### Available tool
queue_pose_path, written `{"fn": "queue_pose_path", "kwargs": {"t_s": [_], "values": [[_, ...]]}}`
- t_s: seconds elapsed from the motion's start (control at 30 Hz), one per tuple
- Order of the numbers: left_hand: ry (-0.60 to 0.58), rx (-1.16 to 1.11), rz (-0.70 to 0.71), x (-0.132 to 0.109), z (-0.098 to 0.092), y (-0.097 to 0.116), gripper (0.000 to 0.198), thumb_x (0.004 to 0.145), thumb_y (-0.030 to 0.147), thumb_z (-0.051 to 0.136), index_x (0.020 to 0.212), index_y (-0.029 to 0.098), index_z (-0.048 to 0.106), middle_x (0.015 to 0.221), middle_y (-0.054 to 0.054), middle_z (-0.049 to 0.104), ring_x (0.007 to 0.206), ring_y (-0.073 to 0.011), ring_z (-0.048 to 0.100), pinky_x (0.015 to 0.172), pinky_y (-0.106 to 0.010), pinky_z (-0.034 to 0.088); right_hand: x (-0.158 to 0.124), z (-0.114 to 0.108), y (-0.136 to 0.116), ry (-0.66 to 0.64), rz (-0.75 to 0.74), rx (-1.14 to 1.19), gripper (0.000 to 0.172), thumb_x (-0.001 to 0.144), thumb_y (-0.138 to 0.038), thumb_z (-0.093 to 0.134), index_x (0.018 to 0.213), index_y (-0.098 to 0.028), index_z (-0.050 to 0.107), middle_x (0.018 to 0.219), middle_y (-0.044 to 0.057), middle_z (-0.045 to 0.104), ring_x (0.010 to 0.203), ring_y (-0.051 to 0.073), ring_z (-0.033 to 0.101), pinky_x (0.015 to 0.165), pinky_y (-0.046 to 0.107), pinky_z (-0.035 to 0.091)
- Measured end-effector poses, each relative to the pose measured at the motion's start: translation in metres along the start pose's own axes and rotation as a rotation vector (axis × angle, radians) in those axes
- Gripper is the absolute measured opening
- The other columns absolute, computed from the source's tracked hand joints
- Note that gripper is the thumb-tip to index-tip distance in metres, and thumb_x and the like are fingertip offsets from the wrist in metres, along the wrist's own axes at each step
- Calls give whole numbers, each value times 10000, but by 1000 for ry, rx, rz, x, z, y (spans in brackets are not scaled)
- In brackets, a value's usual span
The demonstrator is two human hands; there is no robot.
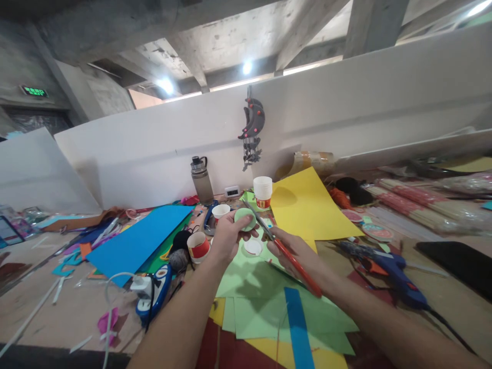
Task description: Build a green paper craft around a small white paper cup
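Observation:
In the head view my left hand (227, 236) pinches a round piece of light green paper (246, 215) between thumb and fingers. My right hand (298, 250) is closed around red-handled scissors (289, 256), whose blades point up and left, right beside the green round's edge. Whether the blades touch the paper I cannot tell. Below both hands are light green paper sheets (261, 312) with a blue paper strip (298, 323) across them. A small white round piece (252, 248) lies between the hands. A red and white paper cup (199, 247) sits left of my left hand.
A cup stack (263, 188), a bottle (202, 182) and yellow paper (307, 205) stand or lie at the back. Blue paper (142, 241) and a power strip (156, 294) are left. A glue gun (395, 271) and black phone-like slab (457, 266) lie right.

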State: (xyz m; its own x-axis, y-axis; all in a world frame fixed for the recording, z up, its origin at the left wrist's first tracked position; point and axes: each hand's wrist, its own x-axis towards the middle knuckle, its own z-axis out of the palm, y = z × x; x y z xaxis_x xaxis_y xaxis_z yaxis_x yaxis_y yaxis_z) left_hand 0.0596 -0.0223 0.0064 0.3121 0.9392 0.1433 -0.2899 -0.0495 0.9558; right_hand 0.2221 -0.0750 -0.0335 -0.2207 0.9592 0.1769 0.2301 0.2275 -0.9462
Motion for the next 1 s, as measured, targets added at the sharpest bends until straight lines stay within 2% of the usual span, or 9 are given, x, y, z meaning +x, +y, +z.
{"fn": "queue_pose_path", "kwargs": {"t_s": [0.53,1.0], "values": [[13,-12,21,2,-3,0,282,650,337,742,758,120,599,650,-54,646,495,-118,594,425,-200,299,0,-3,-8,-26,24,43,279,797,-476,602,838,-211,526,529,-88,345,405,58,338,399,182,345],[20,-15,27,2,-5,2,281,673,342,727,800,135,586,643,-36,637,472,-97,565,421,-191,280,-1,-2,-7,-40,5,-7,321,821,-527,552,810,-209,511,534,-74,372,425,71,352,406,193,323]]}}
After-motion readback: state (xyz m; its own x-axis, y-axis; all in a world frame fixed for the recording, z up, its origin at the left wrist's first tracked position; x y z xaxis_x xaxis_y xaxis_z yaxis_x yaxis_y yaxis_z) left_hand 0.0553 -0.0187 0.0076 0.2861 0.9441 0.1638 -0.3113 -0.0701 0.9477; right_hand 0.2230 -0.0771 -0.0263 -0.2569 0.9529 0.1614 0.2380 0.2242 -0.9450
